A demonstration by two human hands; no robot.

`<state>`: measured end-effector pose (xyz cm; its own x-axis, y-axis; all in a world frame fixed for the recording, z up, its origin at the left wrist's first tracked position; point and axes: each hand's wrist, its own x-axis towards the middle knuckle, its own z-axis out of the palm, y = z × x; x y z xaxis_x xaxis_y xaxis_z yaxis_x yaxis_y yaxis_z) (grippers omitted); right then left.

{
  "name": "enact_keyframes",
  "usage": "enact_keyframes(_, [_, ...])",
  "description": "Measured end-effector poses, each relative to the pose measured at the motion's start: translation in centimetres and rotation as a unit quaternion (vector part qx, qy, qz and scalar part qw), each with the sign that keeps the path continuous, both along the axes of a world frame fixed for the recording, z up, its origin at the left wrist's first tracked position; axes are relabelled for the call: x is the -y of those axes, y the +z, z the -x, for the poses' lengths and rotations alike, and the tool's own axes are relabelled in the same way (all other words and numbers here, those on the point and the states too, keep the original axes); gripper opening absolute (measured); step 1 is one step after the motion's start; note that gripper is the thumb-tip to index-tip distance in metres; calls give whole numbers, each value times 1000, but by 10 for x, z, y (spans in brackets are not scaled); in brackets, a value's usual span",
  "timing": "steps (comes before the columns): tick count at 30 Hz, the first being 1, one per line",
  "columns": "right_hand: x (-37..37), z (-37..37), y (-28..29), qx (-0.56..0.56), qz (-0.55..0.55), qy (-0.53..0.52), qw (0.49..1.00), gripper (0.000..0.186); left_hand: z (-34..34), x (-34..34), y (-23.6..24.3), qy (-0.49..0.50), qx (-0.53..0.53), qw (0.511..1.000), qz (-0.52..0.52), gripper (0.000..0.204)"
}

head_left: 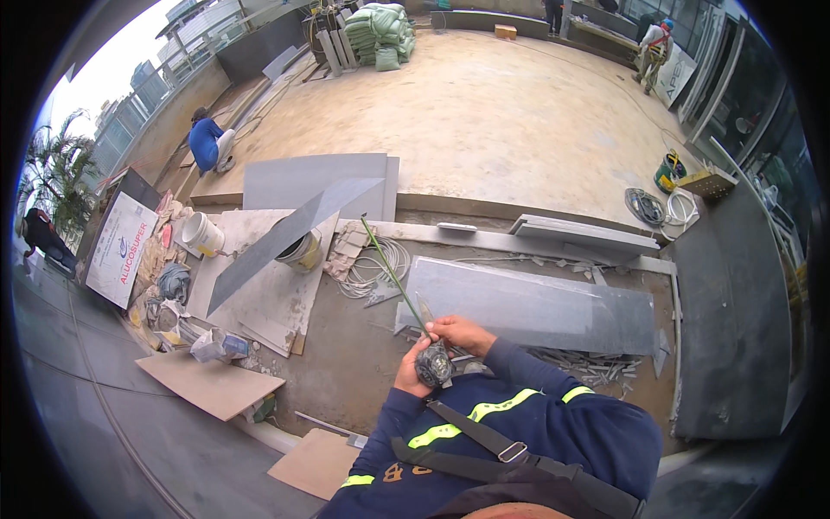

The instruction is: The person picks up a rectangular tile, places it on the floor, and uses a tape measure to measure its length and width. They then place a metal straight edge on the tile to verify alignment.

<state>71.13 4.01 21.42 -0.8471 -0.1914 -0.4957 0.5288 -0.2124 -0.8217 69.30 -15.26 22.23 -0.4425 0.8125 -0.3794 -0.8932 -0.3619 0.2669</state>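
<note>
My left hand (410,372) is closed around a dark, round tape measure (435,365) in front of my chest. A long greenish blade (393,272) runs up and away from it. My right hand (458,334) pinches that blade just above the case. Beyond my hands lies a long grey panel (545,307). A coil of light cable (359,277) rests left of the blade, near a bucket (301,251) partly covered by a narrow, slanted grey sheet (251,264).
Co-workers (207,143) (654,52) (47,242) work around the raised tan floor (484,130). Stacked slabs (579,233), broken offcuts (588,368) and a white bucket (202,233) surround me. Upright dark panels (726,320) line the right; green sacks (380,35) are piled at the back.
</note>
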Motion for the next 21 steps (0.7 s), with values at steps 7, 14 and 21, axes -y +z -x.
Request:
enact_keyframes(7, [18,17,-8,-3,74,-283,956,30,8,36,-26,76,-16,997,28,18])
enact_keyframes(14, [-11,25,13,-34,-9,-286,957,27,11,90,-57,86,-96,967,220,22])
enact_keyframes(21, [18,11,-31,2,-130,-200,971,33,10,95,-122,-63,-315,788,526,32])
